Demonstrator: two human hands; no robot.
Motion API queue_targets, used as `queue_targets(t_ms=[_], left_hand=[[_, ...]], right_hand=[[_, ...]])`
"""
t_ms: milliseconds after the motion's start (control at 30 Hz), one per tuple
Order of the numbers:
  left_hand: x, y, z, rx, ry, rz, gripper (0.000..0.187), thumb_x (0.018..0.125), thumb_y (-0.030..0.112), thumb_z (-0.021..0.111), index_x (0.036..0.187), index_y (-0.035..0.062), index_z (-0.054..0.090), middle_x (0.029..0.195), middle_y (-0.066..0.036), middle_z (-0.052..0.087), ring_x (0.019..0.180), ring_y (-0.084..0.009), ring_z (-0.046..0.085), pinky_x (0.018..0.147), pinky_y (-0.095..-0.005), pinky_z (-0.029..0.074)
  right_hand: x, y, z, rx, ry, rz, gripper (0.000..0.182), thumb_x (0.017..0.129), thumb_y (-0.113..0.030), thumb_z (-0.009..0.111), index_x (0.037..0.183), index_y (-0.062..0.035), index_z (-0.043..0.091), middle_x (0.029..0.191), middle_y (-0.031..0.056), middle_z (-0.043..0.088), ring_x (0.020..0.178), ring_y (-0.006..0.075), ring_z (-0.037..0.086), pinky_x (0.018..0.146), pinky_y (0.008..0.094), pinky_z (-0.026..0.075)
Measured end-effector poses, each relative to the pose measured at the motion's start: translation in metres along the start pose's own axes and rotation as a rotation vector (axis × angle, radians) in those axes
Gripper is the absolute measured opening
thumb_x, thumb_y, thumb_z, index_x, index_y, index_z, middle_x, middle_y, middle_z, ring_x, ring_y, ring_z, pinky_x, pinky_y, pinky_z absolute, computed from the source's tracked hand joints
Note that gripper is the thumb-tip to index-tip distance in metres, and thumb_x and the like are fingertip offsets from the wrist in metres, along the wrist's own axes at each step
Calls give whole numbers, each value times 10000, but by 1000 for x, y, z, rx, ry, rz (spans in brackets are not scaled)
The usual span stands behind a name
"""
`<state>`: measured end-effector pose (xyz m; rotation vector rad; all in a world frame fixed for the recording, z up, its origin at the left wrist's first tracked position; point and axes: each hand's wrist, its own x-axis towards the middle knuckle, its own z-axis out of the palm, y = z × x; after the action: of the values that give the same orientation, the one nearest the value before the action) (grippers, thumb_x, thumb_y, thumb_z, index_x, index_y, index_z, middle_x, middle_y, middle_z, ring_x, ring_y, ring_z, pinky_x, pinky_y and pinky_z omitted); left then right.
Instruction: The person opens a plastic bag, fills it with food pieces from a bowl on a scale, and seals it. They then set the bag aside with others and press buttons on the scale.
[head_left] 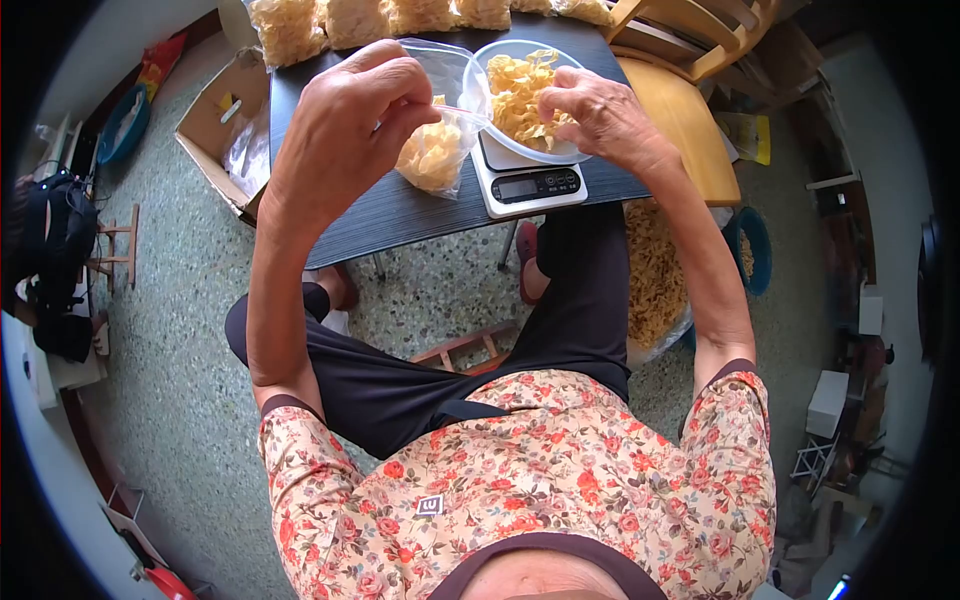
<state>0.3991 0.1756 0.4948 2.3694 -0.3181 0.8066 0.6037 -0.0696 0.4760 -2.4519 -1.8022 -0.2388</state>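
Note:
My left hand (pixel 350 125) pinches the rim of a clear plastic bag (pixel 445 65), holding its mouth apart. Pale yellow dried flakes (pixel 432 158) lie in the lower part of the bag, which rests on the table. My right hand (pixel 605 118) reaches over a translucent white bowl (pixel 556 156), its curled fingers closed among the dried yellow flakes (pixel 515 88) there. How many pieces the fingers grip is hidden. Beneath the bowl stands a white digital scale (pixel 530 192) with a dark display.
Several filled bags (pixel 355 20) line the far edge of the dark table (pixel 340 225). A cardboard box (pixel 210 125) sits to its left, a wooden chair (pixel 685 125) to its right. A big bag of flakes (pixel 655 280) is beside my leg, near a blue basin (pixel 760 255).

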Motion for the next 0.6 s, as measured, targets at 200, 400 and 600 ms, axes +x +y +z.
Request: queue_targets(t_ms=[200,400,600], left_hand=[[0,-1,1,0,-8,-1,153,845,11,791,889,-38,653,871,-76,638,758,-159,678,682,-288,550],[0,0,0,3,-10,-18,151,851,17,789,890,-32,651,879,-75,640,759,-162,678,687,-290,549],[1,3,3,-62,20,-16,152,867,81,750,866,-6,625,844,-119,589,726,-296,617,657,-387,485]], right_hand=[[-2,6,7,70,40,18,83,836,-101,757,842,-121,677,935,59,625,927,274,658,838,390,547],[-13,23,4,680,189,247,103,910,-172,767,989,-111,743,893,15,724,733,167,654,689,319,549],[-14,29,-7,1082,363,362,209,953,-193,765,1083,-32,733,883,40,733,769,95,668,660,260,565]])
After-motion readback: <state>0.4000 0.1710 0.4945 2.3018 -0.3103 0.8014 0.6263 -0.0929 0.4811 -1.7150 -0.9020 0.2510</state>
